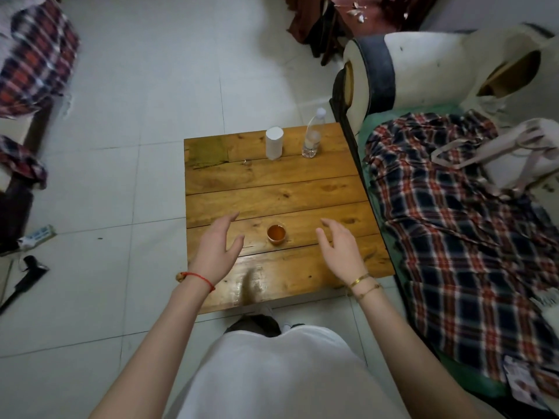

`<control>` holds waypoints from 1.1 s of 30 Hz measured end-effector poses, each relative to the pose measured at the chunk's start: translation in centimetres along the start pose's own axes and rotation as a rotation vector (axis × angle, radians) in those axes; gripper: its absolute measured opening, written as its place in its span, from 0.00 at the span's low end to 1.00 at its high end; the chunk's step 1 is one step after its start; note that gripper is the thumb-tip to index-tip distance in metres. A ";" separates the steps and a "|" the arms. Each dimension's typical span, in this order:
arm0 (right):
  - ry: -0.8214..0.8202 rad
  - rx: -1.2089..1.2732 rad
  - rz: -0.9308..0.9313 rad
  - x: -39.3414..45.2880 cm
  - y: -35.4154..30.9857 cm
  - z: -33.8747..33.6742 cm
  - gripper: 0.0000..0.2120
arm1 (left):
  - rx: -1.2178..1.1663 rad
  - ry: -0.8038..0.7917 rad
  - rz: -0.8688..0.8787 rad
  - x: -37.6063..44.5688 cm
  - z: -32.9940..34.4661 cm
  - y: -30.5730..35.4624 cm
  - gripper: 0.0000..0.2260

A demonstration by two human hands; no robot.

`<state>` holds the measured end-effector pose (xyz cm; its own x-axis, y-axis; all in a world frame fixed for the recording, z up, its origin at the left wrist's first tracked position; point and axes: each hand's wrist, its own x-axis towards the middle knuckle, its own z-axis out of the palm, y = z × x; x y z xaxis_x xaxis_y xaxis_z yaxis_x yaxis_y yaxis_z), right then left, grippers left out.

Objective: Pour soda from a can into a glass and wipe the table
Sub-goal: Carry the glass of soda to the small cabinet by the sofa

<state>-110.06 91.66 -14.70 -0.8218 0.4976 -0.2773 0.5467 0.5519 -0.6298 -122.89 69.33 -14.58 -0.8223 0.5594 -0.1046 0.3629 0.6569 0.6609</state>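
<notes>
A small glass (276,234) holding amber-brown liquid stands on the low wooden table (272,189), near its front edge. My left hand (218,247) hovers to the glass's left, fingers straight and spread, holding nothing. To the right of the glass, my right hand (340,247) is likewise open and empty, with its palm turned inward. Neither hand touches the glass. At the table's far side stand a white roll of tissue (274,143) and a clear plastic water bottle (312,137). I see no can.
A sofa with a plaid blanket (453,213) and a pale bag (520,152) borders the table's right edge. White tiled floor (136,122) lies to the left and beyond. A black object (28,275) lies on the floor at far left.
</notes>
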 end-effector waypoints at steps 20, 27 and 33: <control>-0.105 0.157 0.196 15.5 9.5 11.6 0.15 | -0.064 -0.212 -0.212 9.6 15.6 -9.8 0.38; -0.148 0.222 0.210 19.5 13.8 17.5 0.15 | -0.102 -0.193 -0.240 12.1 22.5 -13.5 0.42; -0.136 0.347 0.226 20.7 15.3 21.5 0.14 | -0.174 -0.100 -0.173 13.0 25.7 -15.2 0.37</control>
<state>-122.16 96.05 -45.66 -0.7144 0.4743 -0.5145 0.6479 0.1704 -0.7424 -127.85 79.59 -45.09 -0.8153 0.4988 -0.2942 0.1324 0.6552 0.7438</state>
